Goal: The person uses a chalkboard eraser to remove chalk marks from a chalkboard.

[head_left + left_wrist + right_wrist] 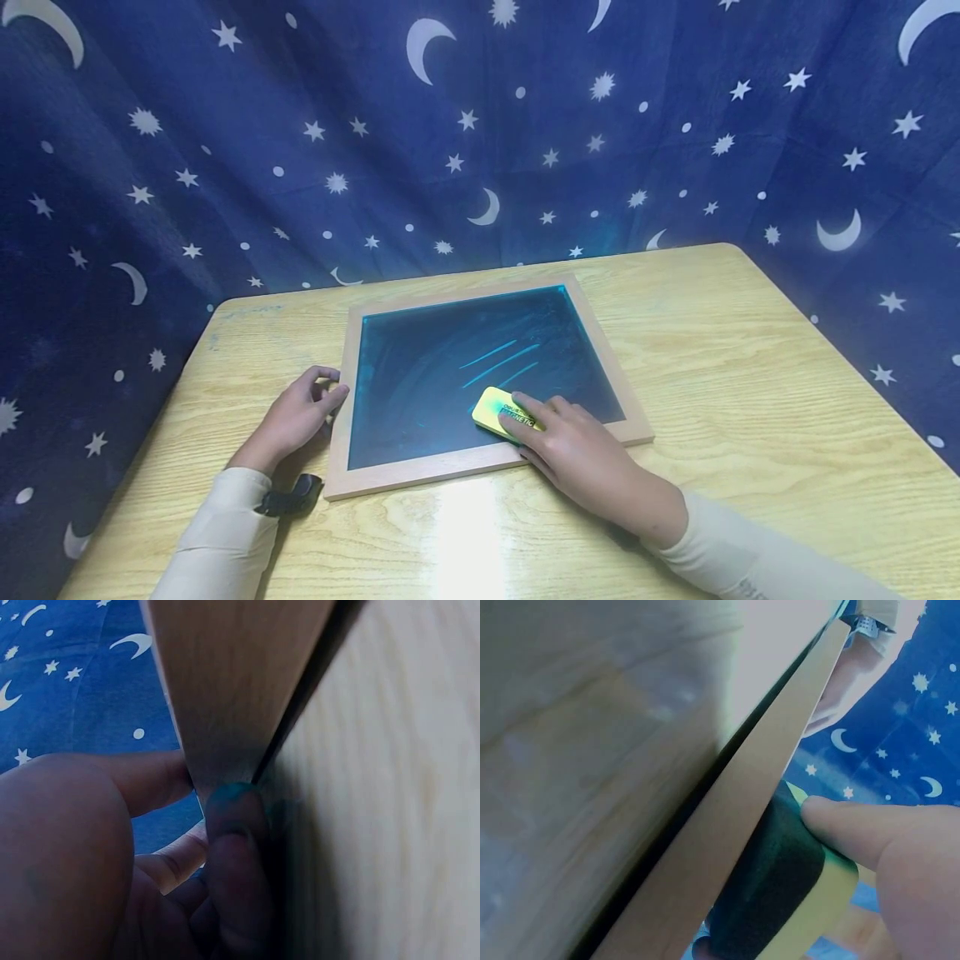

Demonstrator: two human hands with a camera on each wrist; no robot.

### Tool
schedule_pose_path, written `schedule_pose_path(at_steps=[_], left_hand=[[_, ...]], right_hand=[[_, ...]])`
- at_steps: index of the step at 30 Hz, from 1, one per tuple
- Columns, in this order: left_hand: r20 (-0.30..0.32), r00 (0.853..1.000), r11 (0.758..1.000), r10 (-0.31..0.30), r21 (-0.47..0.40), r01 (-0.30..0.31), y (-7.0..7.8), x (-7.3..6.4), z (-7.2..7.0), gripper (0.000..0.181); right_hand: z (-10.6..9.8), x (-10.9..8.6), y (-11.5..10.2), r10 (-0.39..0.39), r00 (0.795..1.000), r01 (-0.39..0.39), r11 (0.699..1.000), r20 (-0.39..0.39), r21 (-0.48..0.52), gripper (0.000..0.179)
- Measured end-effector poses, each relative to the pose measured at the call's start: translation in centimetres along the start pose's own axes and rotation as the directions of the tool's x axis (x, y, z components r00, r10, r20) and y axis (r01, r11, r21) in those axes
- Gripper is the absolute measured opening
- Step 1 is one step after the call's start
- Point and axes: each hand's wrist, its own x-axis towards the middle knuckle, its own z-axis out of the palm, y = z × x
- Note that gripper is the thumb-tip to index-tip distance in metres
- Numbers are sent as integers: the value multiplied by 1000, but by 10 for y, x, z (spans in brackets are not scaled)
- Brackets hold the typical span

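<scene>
A chalkboard (408,379) with a light wooden frame lies on the table. Several light-blue chalk strokes (501,364) slant across its right half, amid faint smears. My right hand (588,454) holds a yellow eraser (491,404) marked "MAGNETIC" against the board near its front edge. In the right wrist view, the dark felt side of the eraser shows beside the frame, with a digit on its yellow back. At the board's left edge, my left hand (300,412) pinches the frame (232,682). One fingertip (232,796) there carries blue chalk.
The wooden table (750,400) extends around the board, with bluish chalk marks at its far left corner. A dark blue curtain (262,125) with moons and stars hangs behind and along both sides. A black strap (292,497) circles the left wrist.
</scene>
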Motion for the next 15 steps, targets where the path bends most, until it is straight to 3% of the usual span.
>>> schedule_pose_path(at_steps=[15], left_hand=[[0,1000,1000,2,-9,-2,1,-1,-1,56]], right_hand=[[0,3,-6,-9,999,8,1000,36,19,47]])
